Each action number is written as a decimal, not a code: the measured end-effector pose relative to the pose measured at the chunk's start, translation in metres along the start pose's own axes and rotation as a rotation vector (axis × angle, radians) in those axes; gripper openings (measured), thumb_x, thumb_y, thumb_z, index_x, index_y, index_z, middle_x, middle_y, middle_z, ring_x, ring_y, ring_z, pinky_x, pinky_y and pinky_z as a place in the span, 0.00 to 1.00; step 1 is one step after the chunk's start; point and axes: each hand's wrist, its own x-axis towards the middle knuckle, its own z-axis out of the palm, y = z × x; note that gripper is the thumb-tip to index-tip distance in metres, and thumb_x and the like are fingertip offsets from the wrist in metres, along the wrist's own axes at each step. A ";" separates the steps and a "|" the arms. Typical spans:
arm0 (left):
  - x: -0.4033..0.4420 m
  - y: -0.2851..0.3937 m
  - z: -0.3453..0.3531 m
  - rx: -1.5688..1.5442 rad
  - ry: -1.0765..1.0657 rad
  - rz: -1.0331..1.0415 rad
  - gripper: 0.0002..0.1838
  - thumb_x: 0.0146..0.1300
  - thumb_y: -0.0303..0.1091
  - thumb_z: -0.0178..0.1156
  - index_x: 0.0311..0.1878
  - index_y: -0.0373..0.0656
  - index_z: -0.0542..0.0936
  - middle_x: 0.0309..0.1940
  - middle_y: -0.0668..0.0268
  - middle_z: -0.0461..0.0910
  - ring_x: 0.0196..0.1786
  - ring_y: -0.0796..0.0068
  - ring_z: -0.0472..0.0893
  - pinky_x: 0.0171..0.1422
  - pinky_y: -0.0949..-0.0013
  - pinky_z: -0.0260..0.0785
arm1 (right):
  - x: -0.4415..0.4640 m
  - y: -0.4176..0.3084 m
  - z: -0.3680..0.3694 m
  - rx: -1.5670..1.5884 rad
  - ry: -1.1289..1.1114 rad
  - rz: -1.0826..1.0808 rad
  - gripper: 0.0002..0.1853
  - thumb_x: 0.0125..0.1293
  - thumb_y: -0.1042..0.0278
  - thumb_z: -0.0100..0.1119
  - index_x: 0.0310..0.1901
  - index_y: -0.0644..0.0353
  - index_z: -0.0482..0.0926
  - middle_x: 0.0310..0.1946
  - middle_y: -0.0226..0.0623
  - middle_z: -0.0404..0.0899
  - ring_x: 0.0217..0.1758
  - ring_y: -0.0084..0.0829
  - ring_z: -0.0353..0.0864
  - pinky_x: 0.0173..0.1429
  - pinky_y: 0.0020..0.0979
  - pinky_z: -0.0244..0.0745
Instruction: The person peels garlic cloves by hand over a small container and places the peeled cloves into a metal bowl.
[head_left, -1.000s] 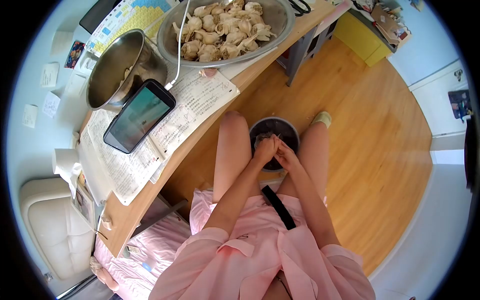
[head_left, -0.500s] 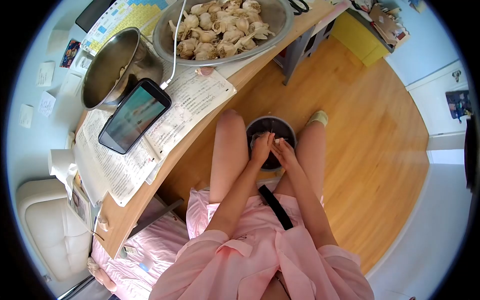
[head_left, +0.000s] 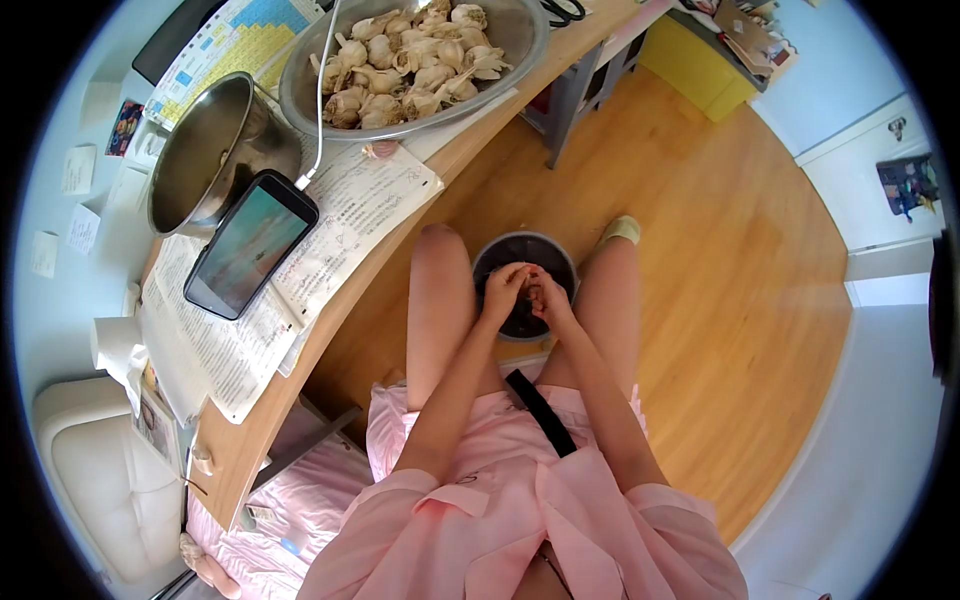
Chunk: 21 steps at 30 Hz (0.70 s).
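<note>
My left hand (head_left: 503,292) and my right hand (head_left: 548,300) meet over a dark round bin (head_left: 486,258) on the floor between my knees. Their fingertips pinch together on a small pale garlic clove (head_left: 527,277), which the fingers mostly cover. Dark contents in the bin are hard to make out. Up on the desk, a wide metal bowl (head_left: 535,50) holds several whole garlic bulbs (head_left: 380,80). Beside it leans a deep steel pot (head_left: 270,140), its inside mostly in shadow. One loose clove (head_left: 380,150) lies on the paper by the bowl.
A phone (head_left: 250,245) on a white cable rests against the pot, over printed sheets (head_left: 215,355) on the wooden desk (head_left: 330,350). Scissors (head_left: 563,12) lie behind the bowl. A tissue roll (head_left: 115,345) stands at the desk's left end. Across the floor is a yellow box (head_left: 690,70).
My view has shifted slightly, so the desk items sit further left. Both hands stay over the bin; the fingers have closed closer together, and the clove shows less in my right hand.
</note>
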 end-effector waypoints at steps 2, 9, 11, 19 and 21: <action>-0.001 0.003 -0.001 -0.032 -0.012 -0.046 0.14 0.66 0.36 0.53 0.43 0.34 0.80 0.33 0.66 0.81 0.35 0.82 0.78 0.38 0.77 0.70 | -0.008 -0.002 0.006 -0.013 -0.043 -0.047 0.26 0.58 0.41 0.59 0.41 0.59 0.73 0.22 0.25 0.68 0.18 0.13 0.58 0.23 0.16 0.54; -0.002 0.013 -0.004 0.018 -0.031 0.004 0.14 0.66 0.36 0.54 0.45 0.35 0.79 0.43 0.64 0.80 0.42 0.78 0.78 0.48 0.75 0.71 | -0.004 0.004 0.002 -0.011 -0.123 -0.211 0.19 0.62 0.56 0.61 0.47 0.62 0.73 0.27 0.27 0.74 0.19 0.12 0.61 0.23 0.15 0.56; -0.001 0.012 -0.006 0.219 0.002 0.061 0.13 0.66 0.35 0.54 0.46 0.35 0.79 0.43 0.63 0.80 0.44 0.76 0.78 0.48 0.75 0.70 | -0.010 -0.003 0.007 -0.064 -0.088 -0.258 0.19 0.62 0.58 0.61 0.48 0.63 0.73 0.28 0.29 0.75 0.20 0.11 0.62 0.23 0.15 0.57; -0.002 0.008 -0.010 0.101 0.003 0.042 0.09 0.62 0.29 0.57 0.41 0.35 0.80 0.38 0.62 0.81 0.40 0.75 0.79 0.44 0.74 0.71 | 0.016 0.017 0.003 -0.047 -0.066 -0.702 0.11 0.63 0.68 0.60 0.43 0.66 0.77 0.32 0.30 0.79 0.21 0.10 0.65 0.23 0.15 0.57; -0.004 0.020 -0.012 0.122 -0.019 0.003 0.08 0.61 0.28 0.58 0.40 0.34 0.80 0.37 0.64 0.81 0.40 0.77 0.79 0.43 0.75 0.70 | 0.012 0.014 0.003 -0.073 -0.049 -0.669 0.11 0.63 0.68 0.59 0.43 0.65 0.78 0.32 0.28 0.79 0.20 0.10 0.64 0.22 0.15 0.56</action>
